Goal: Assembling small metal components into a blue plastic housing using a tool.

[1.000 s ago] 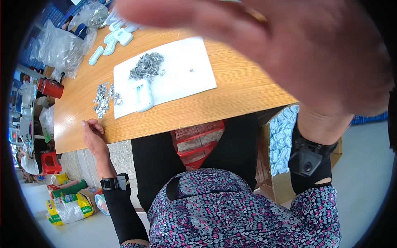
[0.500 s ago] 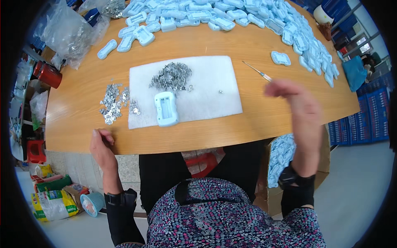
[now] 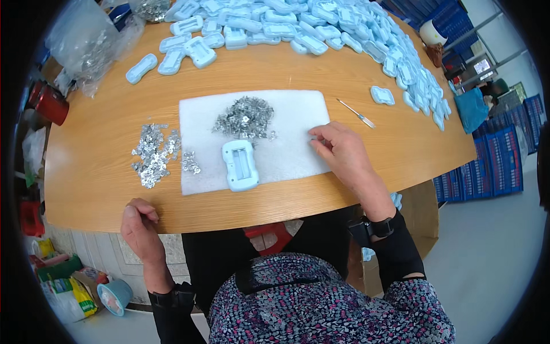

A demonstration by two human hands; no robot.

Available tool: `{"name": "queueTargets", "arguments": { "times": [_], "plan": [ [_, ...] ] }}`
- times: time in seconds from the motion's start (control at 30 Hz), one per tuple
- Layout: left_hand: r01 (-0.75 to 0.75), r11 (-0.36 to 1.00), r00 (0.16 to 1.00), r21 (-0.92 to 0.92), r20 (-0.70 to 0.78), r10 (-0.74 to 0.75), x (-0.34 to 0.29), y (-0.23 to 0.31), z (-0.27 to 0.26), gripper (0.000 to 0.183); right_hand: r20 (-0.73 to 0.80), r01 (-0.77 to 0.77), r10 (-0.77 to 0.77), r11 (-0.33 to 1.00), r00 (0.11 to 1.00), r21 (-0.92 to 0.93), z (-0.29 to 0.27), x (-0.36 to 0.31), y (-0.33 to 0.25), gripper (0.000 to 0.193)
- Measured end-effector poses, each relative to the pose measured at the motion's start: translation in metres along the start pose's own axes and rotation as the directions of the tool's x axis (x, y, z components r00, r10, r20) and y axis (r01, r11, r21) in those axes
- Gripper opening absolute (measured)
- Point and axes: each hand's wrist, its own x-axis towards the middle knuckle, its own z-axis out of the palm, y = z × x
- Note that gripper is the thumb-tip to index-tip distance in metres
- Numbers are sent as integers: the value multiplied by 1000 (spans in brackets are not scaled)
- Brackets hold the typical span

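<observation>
Blue casing, one, on one white mat

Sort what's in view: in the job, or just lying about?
Likely in the job:
white sheet, right hand at its edge
light-blue plastic shell
small metal pieces
piled similar shells
perhaps the thin pointed tool

Likely lying about:
red container
teal bag
floor basket
</observation>
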Motion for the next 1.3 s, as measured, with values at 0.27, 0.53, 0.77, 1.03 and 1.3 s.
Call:
{"name": "queueTargets", "arguments": {
  "times": [0.27,0.53,0.77,1.03,1.3],
  "plan": [
    [15,998,999,55,38,-17,0,4,4,39,110,65,-56,994,992,-85,-3,10,-1,12],
    [56,988,994,141,81,-68,4,11,7,40,55,-51,38,970,998,239,5,5,-18,11],
    [45,985,998,164,28,-50,3,7,8,41,82,-27,18,993,996,118,18,6,-12,16],
    [61,990,998,125,16,-63,3,4,6,41,15,64,-66,995,998,75,19,5,-6,11],
    [-26,996,983,85,186,10,-3,53,40,33,14,76,-82,971,997,227,9,-5,-39,10]
  ]
}}
